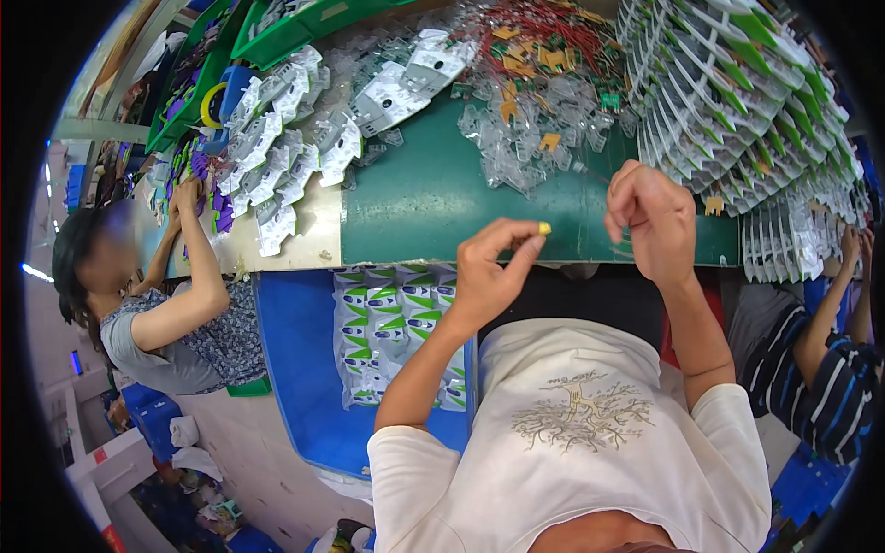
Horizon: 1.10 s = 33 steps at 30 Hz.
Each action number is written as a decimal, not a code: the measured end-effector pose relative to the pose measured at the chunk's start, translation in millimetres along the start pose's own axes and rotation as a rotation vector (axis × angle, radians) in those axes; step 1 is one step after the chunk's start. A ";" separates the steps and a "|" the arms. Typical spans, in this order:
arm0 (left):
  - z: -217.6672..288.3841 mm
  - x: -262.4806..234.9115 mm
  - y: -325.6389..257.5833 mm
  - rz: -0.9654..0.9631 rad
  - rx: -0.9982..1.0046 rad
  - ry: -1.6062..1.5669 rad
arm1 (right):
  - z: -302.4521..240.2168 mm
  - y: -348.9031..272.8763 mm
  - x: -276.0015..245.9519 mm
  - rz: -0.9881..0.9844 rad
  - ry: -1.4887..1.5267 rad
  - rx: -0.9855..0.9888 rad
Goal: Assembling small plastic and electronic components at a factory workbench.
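while the left hand [489, 267] pinches a small yellow piece [545, 228] at its fingertips, lifted off the green bench [433, 194] for a clear look, the right hand [650, 221] curls narrow just beside it; whether it holds anything, i cannot tell. clear plastic shells [516, 138] lie heaped just beyond both hands, within easy reach, and finished packs [387, 323] fill a blue bin [295, 369] below the left forearm.

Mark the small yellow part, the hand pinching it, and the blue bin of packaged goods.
small yellow part [545, 228], head view, on its visible tip above the fingertips.
left hand [489, 267], head view, middle of the hand.
blue bin [295, 369], head view, bare blue floor left of the packages.
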<state>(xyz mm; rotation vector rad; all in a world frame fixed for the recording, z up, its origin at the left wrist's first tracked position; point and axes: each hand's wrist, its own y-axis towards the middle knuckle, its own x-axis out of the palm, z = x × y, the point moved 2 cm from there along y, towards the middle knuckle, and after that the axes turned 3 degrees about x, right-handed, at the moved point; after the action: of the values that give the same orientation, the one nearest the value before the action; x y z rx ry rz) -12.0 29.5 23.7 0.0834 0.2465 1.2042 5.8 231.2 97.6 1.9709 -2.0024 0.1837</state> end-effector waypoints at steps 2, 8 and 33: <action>10.8 5.9 4.0 -0.001 -0.082 -0.302 | 0.0 -7.8 -3.1 0.031 0.112 0.098; 42.4 23.9 21.3 -0.087 -0.177 -0.502 | -4.7 -28.4 -10.1 -0.051 0.168 0.088; 36.6 31.5 7.6 0.061 0.029 -0.181 | 16.1 -33.5 -4.6 0.116 -0.625 -0.013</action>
<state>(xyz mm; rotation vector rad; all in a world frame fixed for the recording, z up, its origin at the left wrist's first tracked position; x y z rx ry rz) 0.2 64.0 56.2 0.2249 0.1033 1.2460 36.7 229.3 76.5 2.0745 -2.4725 -0.4785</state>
